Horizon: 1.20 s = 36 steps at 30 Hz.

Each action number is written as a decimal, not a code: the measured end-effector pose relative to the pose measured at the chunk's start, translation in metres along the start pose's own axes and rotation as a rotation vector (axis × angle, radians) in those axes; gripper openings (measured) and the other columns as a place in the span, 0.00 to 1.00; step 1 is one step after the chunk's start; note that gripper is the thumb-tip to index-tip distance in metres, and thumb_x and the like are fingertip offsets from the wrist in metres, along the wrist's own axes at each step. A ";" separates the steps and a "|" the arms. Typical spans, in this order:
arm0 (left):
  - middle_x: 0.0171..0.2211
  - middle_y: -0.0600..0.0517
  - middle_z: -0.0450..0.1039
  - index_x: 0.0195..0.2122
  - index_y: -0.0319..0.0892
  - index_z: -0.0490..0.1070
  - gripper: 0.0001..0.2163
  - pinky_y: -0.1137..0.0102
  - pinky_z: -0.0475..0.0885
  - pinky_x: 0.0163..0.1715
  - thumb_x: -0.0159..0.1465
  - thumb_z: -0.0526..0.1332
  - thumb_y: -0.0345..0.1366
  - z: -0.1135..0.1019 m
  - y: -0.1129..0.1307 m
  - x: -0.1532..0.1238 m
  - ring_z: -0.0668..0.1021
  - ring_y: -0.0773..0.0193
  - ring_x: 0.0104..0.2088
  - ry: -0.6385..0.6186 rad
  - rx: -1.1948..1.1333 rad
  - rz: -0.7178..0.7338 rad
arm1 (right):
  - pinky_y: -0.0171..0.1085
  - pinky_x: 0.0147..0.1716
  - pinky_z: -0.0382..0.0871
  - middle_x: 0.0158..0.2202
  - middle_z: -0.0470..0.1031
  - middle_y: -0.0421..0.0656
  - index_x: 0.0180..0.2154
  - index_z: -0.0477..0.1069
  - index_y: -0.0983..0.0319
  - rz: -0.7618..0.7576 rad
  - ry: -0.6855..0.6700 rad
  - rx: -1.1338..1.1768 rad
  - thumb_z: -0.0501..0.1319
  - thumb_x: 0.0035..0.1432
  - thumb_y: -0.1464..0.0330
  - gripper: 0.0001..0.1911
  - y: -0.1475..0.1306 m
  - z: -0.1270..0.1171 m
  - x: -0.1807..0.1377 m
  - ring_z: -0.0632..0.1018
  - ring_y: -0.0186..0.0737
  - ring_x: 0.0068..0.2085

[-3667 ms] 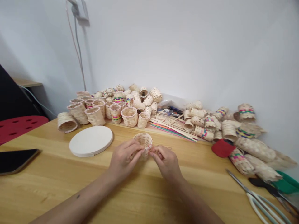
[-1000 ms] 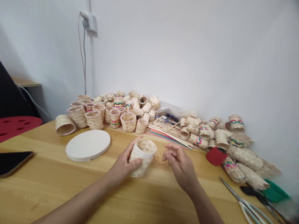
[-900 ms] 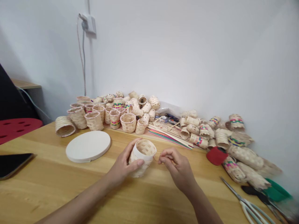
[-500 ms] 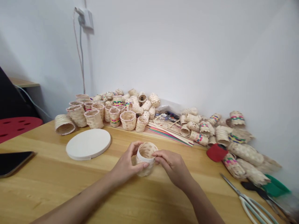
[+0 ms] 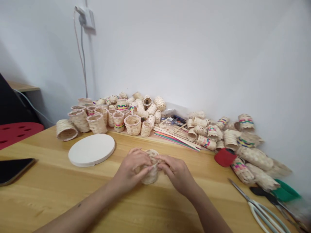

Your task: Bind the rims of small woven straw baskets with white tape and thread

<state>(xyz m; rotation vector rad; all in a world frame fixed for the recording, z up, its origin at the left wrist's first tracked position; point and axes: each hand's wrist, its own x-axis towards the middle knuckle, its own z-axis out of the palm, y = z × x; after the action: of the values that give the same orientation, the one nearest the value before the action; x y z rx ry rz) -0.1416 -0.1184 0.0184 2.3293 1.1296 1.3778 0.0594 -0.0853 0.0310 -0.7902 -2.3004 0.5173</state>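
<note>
A small woven basket (image 5: 151,175) of pale strips stands upright on the table in front of me. My left hand (image 5: 135,165) is closed on the left side of its rim, thumb outside and fingers over the top edge. My right hand (image 5: 175,171) pinches the rim's right side between thumb and fingers. Most of the rim is hidden by my fingers, and whether a white band still lies round it I cannot tell. To the left lies a flat white coil of strip (image 5: 91,149), its loose end at the front.
Woven baskets (image 5: 132,125) stand in rows at the back left, with more piled at the right (image 5: 230,140). Between them lie coloured strips (image 5: 176,139). Scissors (image 5: 252,202) lie front right, a dark phone (image 5: 16,170) at the left edge. The wall (image 5: 170,51) rises behind.
My left hand has shifted from the basket's side up onto the rim, its fingers curling over the edge. The white band seen round the rim before is now mostly out of sight.
</note>
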 end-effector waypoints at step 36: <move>0.27 0.54 0.77 0.32 0.43 0.74 0.05 0.62 0.63 0.46 0.61 0.59 0.28 0.001 -0.002 -0.001 0.75 0.64 0.32 0.125 0.148 0.111 | 0.35 0.33 0.64 0.28 0.73 0.42 0.39 0.77 0.58 -0.043 0.131 -0.109 0.58 0.62 0.71 0.10 0.002 0.004 0.001 0.72 0.38 0.33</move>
<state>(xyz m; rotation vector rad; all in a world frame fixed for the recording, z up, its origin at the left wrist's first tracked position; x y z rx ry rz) -0.1424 -0.1175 0.0156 2.4733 1.1906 1.5469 0.0575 -0.0838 0.0274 -0.8000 -2.2336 0.3137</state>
